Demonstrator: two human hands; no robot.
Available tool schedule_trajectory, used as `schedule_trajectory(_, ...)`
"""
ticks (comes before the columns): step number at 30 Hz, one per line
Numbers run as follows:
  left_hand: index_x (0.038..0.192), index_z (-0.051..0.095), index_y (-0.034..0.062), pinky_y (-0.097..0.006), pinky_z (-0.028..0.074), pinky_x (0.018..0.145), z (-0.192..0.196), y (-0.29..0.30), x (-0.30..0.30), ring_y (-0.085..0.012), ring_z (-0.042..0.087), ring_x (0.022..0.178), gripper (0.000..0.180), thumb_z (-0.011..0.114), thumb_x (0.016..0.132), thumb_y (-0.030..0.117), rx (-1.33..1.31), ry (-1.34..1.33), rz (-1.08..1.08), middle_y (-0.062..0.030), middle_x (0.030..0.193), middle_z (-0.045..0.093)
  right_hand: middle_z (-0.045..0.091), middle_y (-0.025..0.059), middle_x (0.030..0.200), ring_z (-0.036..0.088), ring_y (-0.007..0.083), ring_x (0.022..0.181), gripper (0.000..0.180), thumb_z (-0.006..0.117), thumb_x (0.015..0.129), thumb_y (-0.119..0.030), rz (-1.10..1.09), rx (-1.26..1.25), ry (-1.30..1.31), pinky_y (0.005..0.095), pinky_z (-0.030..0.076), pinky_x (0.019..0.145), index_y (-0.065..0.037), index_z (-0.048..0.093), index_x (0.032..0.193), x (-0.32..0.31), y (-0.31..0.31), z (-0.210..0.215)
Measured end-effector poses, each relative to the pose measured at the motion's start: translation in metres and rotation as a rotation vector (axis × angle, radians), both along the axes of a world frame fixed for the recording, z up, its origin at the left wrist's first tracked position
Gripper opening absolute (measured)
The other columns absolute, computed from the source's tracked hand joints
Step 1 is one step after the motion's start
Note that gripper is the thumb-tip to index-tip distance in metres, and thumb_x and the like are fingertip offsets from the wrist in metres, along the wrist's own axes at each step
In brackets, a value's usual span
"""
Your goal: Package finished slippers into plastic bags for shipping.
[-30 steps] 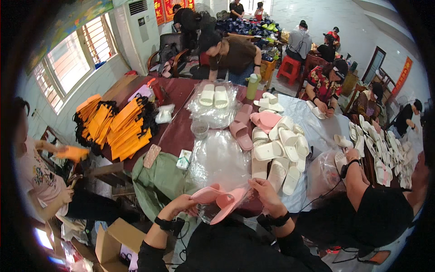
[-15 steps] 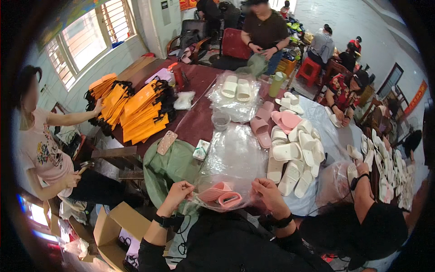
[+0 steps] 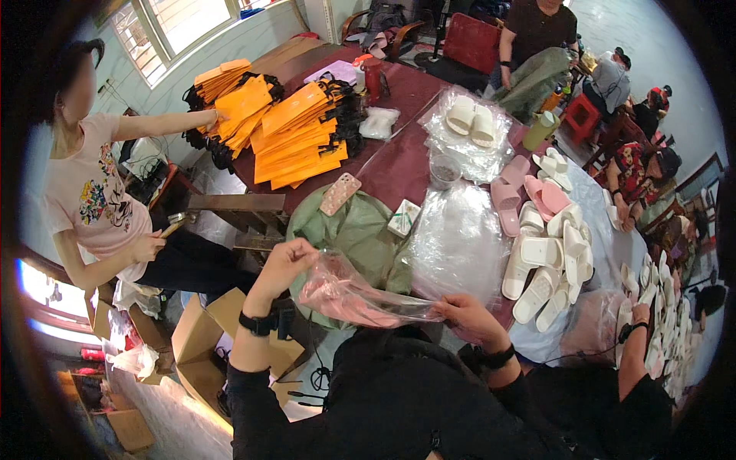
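Note:
Stretched between my two hands is a clear plastic bag (image 3: 402,305) with a pair of pink slippers (image 3: 341,300) inside, blurred by the plastic. My left hand (image 3: 285,264) pinches one corner of the bag and is the higher of the two. On the other side, my right hand (image 3: 469,316) has its fingers closed on the opposite edge, pulling the plastic taut. The slippers lie toward my left hand. Just beyond the bag are a stack of clear plastic bags (image 3: 454,241) and a green cloth sack (image 3: 360,222) with a phone (image 3: 340,193) on it.
White slippers (image 3: 546,249) and a few pink slippers (image 3: 507,195) are heaped at the right. Orange bags (image 3: 299,138) with black straps lie at the far left. An open cardboard box (image 3: 201,337) stands below left. Co-workers are at the left, far side and right.
My left hand has risen and the bag has tilted, with the slippers now toward that hand. The view has swung left. The co-worker at the far side now holds up a dark green bag.

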State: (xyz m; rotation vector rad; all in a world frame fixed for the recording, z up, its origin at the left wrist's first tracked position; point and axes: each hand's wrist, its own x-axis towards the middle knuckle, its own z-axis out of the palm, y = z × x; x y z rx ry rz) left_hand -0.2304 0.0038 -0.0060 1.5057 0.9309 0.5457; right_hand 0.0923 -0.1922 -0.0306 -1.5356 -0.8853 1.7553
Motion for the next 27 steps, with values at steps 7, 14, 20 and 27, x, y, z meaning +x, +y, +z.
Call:
schedule_trajectory(7,0.081,0.055,0.0021,-0.021,0.038,0.056,-0.092,0.064,-0.014,-0.0039,0.046,0.061,0.009,0.058,0.086,0.009,0.065,0.122,0.075,0.0029,0.066,0.054,0.062,0.0023,0.077,0.055,0.0090,0.069,0.032,0.051,0.091,-0.030,0.072,-0.087,0.011,0.0240,0.044,0.062,-0.001,0.063,0.084,-0.041,0.046,-0.097)
schedule_trajectory(14,0.083,0.056,-0.0003,-0.022,0.041,0.059,-0.158,0.091,-0.015,-0.0062,0.052,0.065,0.003,0.056,0.084,0.003,0.052,0.120,0.073,-0.0016,0.072,0.060,0.062,0.0018,0.071,0.055,0.0091,0.063,0.034,0.055,0.088,-0.033,0.148,-0.096,-0.298,0.0234,0.044,0.058,-0.001,0.064,0.082,-0.061,0.077,-0.134)
schedule_trajectory(20,0.084,0.054,0.0012,-0.022,0.042,0.068,-0.132,0.094,0.000,-0.0072,0.053,0.071,0.004,0.054,0.087,0.004,0.051,0.086,0.000,-0.0008,0.077,0.059,0.061,-0.0005,0.074,0.052,0.0064,0.067,0.028,0.055,0.089,-0.027,0.074,0.005,-0.202,0.0218,0.042,0.062,-0.001,0.065,0.083,-0.066,0.075,-0.099)
schedule_trajectory(27,0.085,0.054,0.0040,-0.022,0.042,0.071,-0.130,0.109,-0.004,-0.0056,0.052,0.075,0.003,0.053,0.088,0.004,-0.075,-0.208,-0.040,0.0019,0.080,0.058,0.057,-0.0043,0.074,0.050,0.0049,0.071,0.025,0.053,0.090,-0.025,0.000,0.021,-0.038,0.0201,0.039,0.065,-0.003,0.065,0.084,-0.055,0.065,-0.067)
